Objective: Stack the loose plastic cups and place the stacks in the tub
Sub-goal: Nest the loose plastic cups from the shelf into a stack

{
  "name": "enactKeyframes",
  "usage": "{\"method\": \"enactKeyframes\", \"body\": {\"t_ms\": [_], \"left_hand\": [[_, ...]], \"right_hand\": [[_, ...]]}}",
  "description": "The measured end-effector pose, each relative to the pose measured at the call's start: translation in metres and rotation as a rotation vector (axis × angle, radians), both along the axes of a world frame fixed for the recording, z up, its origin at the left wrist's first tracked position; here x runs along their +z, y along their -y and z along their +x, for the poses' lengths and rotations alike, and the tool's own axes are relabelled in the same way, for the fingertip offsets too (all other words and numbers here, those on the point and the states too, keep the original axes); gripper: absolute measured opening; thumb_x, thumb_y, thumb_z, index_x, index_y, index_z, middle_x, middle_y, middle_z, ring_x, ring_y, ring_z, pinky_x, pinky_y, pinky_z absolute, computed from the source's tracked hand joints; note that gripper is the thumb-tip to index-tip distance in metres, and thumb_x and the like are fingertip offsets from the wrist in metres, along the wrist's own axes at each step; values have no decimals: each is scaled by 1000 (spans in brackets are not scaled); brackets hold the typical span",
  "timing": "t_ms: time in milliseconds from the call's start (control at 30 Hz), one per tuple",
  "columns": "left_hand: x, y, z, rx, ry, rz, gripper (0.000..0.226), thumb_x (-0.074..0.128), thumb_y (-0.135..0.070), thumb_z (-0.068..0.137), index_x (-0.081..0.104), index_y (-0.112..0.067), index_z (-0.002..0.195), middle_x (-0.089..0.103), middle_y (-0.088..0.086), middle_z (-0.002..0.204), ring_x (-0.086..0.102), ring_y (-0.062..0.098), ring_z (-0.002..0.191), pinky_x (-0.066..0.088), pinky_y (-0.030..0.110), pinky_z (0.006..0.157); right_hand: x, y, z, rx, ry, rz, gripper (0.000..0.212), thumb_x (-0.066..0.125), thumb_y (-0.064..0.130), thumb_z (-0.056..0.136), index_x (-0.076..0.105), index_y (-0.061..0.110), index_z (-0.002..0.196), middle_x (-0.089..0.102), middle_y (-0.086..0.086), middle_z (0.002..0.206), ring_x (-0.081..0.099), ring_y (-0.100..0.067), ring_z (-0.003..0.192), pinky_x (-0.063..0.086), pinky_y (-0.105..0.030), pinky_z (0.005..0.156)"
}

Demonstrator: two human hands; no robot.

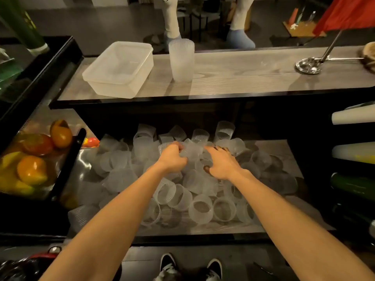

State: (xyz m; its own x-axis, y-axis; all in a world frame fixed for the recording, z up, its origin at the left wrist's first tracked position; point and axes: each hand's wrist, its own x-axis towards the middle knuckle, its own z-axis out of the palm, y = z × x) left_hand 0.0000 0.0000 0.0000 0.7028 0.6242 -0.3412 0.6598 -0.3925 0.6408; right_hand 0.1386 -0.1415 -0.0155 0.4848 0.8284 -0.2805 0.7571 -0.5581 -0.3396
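Note:
Several loose ribbed translucent cups (200, 207) lie heaped on the lower shelf (269, 147). My left hand (172, 158) grips a cup (191, 152) lying on its side in the middle of the heap. My right hand (222, 162) rests spread over the cups just right of it, fingers touching the heap. On the upper counter stands a tall stack of cups (181, 59), and to its left sits the clear rectangular tub (119, 68), which holds nothing.
A tray of fruit (34, 159) sits at the left of the lower shelf. A ladle (308, 65) lies on the counter's right end. Bottles (355, 187) lie at the far right. A person's legs (172, 17) stand beyond the counter.

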Motion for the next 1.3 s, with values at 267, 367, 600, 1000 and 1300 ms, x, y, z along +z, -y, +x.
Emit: {"method": "enactKeyframes", "body": {"t_ms": [267, 367, 600, 1000, 1300], "left_hand": [[-9, -6, 24, 0, -110, 148, 50, 65, -26, 97, 49, -9, 142, 57, 11, 137, 55, 31, 126, 47, 38, 101], [-11, -9, 27, 34, -138, 167, 21, 65, -20, 96, 65, -16, 116, 67, 9, 114, 64, 30, 107, 55, 41, 92], [-5, -13, 28, 49, -117, 135, 24, 58, -5, 86, 66, -25, 96, 68, 5, 100, 65, 25, 92, 60, 43, 82], [19, -21, 24, 200, 66, 11, 12, 47, -26, 96, 57, -20, 99, 68, 6, 102, 65, 27, 90, 57, 45, 80], [19, -22, 18, 259, 187, -120, 11, 46, -16, 103, 54, -22, 97, 72, 8, 94, 67, 21, 80, 56, 36, 75]], "right_hand": [[-3, -4, 8, -31, -70, 15, 83, 72, 36, 90, 27, 24, 158, 41, -9, 154, 41, -37, 139, 44, -53, 109], [-7, -5, 12, -16, -83, -9, 87, 73, 40, 89, 24, 24, 159, 43, -11, 153, 41, -37, 138, 44, -52, 108], [-13, -7, 16, 33, -86, -92, 99, 79, 48, 81, 24, 21, 159, 45, -10, 151, 39, -37, 138, 44, -50, 107], [3, -10, 25, -259, -484, 272, 77, 75, 23, 85, 39, 22, 153, 46, -5, 150, 51, -22, 132, 49, -34, 100], [2, -17, 16, -456, -744, 447, 66, 83, 13, 79, 45, 24, 133, 48, -4, 131, 58, -22, 110, 51, -29, 75]]}}
